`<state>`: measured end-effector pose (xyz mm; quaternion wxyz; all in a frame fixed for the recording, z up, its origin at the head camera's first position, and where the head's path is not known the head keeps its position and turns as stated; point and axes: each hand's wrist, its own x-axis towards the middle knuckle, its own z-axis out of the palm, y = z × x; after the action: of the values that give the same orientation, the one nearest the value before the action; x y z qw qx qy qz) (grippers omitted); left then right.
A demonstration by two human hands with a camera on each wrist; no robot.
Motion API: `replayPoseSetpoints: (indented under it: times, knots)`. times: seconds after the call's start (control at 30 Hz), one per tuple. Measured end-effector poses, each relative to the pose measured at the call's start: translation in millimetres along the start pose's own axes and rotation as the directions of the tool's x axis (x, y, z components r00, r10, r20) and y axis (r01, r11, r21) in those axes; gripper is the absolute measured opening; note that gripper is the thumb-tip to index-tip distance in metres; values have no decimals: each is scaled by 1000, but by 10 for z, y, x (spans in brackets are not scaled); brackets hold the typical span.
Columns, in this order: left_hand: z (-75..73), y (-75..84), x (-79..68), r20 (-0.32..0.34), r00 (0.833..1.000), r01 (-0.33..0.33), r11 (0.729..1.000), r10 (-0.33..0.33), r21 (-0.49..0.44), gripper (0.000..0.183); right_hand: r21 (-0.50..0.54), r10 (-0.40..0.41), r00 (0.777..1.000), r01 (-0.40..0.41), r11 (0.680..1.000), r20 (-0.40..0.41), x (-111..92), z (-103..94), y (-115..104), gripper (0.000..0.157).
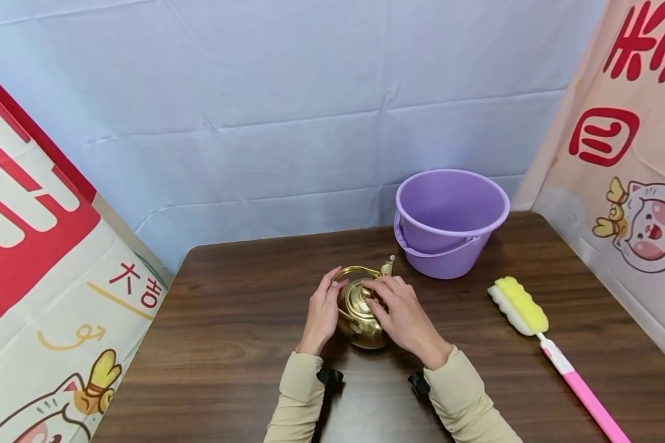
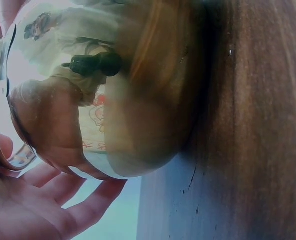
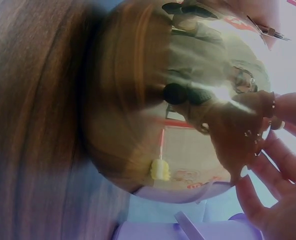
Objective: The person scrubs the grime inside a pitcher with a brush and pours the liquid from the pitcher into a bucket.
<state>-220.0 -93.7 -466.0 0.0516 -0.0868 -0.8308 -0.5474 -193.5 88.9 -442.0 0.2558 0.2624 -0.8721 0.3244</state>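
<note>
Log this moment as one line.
left hand: touching teapot; right hand: holding lid; lid: on teapot; bucket: behind, right; brush: far right

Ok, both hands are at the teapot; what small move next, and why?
Probably lift the lid gently with the right hand, the left hand steadying the teapot: the lid sits on the teapot, the right hand is at its knob, and the left hand is against the teapot's side.

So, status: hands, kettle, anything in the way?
Left hand touching kettle; right hand at lid. Kettle upright on table. Nothing blocking; purple bucket stands apart.
</note>
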Motion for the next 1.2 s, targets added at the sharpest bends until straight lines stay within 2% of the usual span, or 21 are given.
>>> replayPoseSetpoints:
  times: [0.37, 1.2]
  knots:
    - [9, 1, 17, -1, 999, -34, 999, 34, 1, 41, -30, 0, 1000, 0, 1000, -6, 5, -12, 9, 30]
    - [32, -25, 23, -20, 999, -33, 999, 33, 24, 40, -52, -21, 999, 19, 998, -41, 17, -52, 7, 29]
